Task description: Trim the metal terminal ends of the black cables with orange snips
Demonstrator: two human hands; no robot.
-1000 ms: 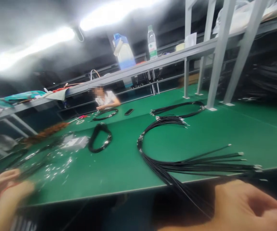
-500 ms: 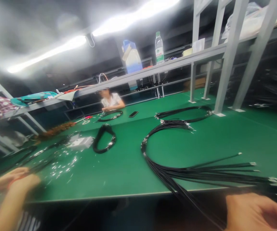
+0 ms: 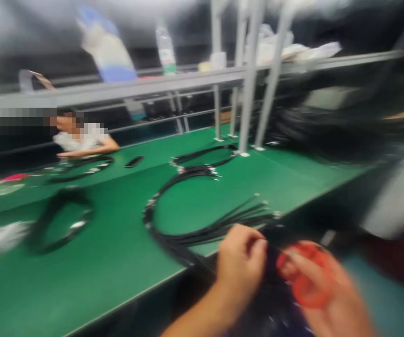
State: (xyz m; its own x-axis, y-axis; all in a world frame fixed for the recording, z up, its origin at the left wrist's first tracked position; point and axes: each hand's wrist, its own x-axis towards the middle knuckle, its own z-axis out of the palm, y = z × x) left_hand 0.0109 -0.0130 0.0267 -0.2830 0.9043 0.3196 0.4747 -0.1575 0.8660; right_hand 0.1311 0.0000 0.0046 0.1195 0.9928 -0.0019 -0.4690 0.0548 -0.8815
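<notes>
Near the front edge of the green table, my left hand (image 3: 242,257) is closed, thumb and fingers drawn together; whatever it may hold is too blurred to make out. Just right of it, my right hand (image 3: 342,292) is wrapped round a red ring-shaped object (image 3: 310,285). A bundle of black cables (image 3: 150,213) curves over the table beyond my left hand, its loose ends fanned out to the right and another part hanging over the edge behind that hand. Farther back lies a second looped bundle (image 3: 202,152).
Another coil (image 3: 78,224) lies on the green table (image 3: 124,276) at left. Across it sits a person in a white top (image 3: 84,138), near a cable loop and a phone (image 3: 134,162). Metal posts (image 3: 247,93) hold a shelf (image 3: 187,78) with a bottle (image 3: 166,49). Dark cables are piled at right.
The view has swung right, so the table's things sit farther left. Both my hands are now close together at the front edge, and the red ring-shaped object has come into view.
</notes>
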